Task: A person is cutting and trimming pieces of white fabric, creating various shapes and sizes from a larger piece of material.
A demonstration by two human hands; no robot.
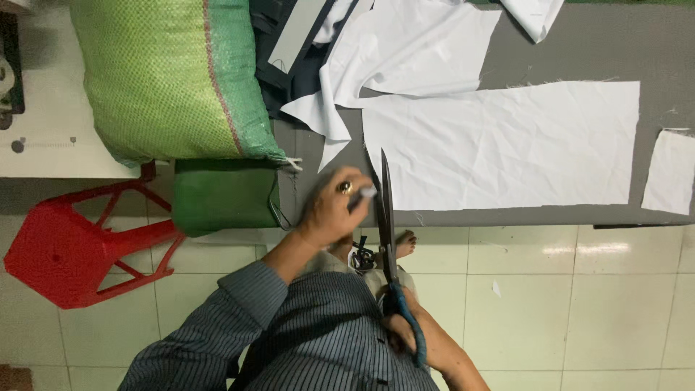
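My right hand point(400, 329) grips the blue-wrapped handle of long dark scissors point(386, 217), close to my body. Their shut blades point away from me, and the tip lies over the near left corner of a large white cloth panel point(507, 145) on the grey table point(579, 51). My left hand point(334, 208), with a ring on one finger, hovers at the table's near edge just left of the blades. It pinches a small pale piece point(367, 192), possibly chalk. I wear a striped long-sleeved shirt.
More white cloth pieces point(413, 47) lie further back, and a small one point(670, 171) lies at the right. A green woven sack point(166, 72) and dark fabric point(279, 72) sit at the left. A red plastic stool point(72, 250) stands on the tiled floor point(579, 304).
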